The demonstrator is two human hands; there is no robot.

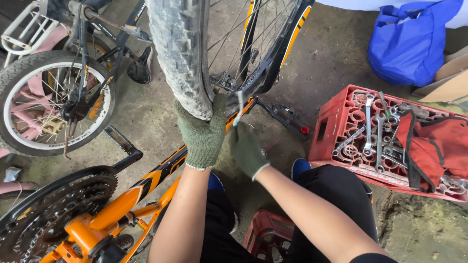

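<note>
A knobby grey bicycle tyre on a spoked wheel rises in front of me. My left hand, in a green knit glove, grips the lower edge of that tyre. My right hand, also gloved, holds a thin silver tyre lever upright against the rim beside the left hand. The wheel belongs to an orange and black bicycle frame lying across the floor, its chainring at the lower left.
A red plastic crate at the right holds several spanners and a red cloth bag. A blue bag lies behind it. A small pink bicycle stands at the left. Another red crate sits under me on the concrete floor.
</note>
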